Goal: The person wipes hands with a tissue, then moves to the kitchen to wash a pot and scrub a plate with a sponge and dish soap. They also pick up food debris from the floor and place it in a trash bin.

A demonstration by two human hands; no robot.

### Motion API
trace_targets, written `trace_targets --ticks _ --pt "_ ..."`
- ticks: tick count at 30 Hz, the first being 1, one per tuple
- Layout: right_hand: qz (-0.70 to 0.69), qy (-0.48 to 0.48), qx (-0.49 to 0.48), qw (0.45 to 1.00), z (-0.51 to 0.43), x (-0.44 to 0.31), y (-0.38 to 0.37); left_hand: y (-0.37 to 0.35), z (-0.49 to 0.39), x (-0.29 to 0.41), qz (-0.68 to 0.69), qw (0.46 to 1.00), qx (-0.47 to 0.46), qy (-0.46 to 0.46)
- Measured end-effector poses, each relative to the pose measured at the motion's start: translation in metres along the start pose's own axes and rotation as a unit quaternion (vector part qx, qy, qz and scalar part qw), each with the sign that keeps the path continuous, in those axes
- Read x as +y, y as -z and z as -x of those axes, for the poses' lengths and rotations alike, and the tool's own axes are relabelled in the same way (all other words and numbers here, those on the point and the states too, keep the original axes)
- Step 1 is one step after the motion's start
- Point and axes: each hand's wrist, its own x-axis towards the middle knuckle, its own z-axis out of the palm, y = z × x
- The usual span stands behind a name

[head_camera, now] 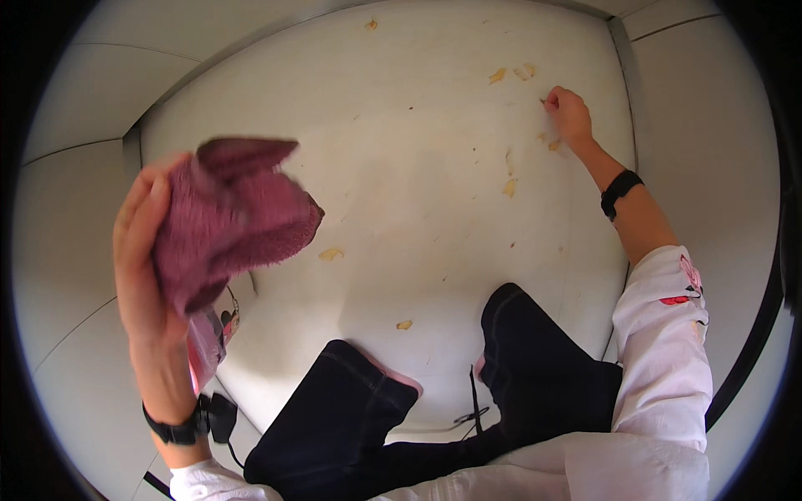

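Note:
My left hand [147, 232] is raised at the left and grips a bunched purple-pink cloth [232, 219], slightly blurred, above the pale floor [388, 200]. My right hand [569, 116] is low over the floor at the upper right, its thumb and fingertips pinched on a small dark-tipped bit [544, 101], too small to make out. Thin yellowish scraps [497, 76] lie just left of that hand. More of them lie below it and nearer my legs, such as one scrap [404, 325] above my knees. Tiny dark specks dot the floor.
Pale panels [69, 213] border the floor on the left, with more panels [695, 125] on the right. A pink plastic item [205, 351] shows partly behind my left wrist. A thin black cord [474, 401] is between my dark-trousered legs. Each wrist wears a black band [620, 193].

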Motion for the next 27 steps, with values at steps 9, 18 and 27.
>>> trace_targets --ticks 9,18,27 --pt "-0.115 0.036 0.052 0.991 -0.154 -0.043 -0.029 -0.002 -0.148 0.0 0.073 0.997 0.029 -0.015" --pt "-0.108 0.051 -0.061 0.991 -0.12 -0.085 -0.085 0.059 -0.108 0.0 0.035 0.993 0.105 0.026" --pt "-0.176 0.192 -0.021 0.965 -0.107 -0.081 -0.095 0.034 -0.116 -0.007 0.003 0.99 0.134 0.032"
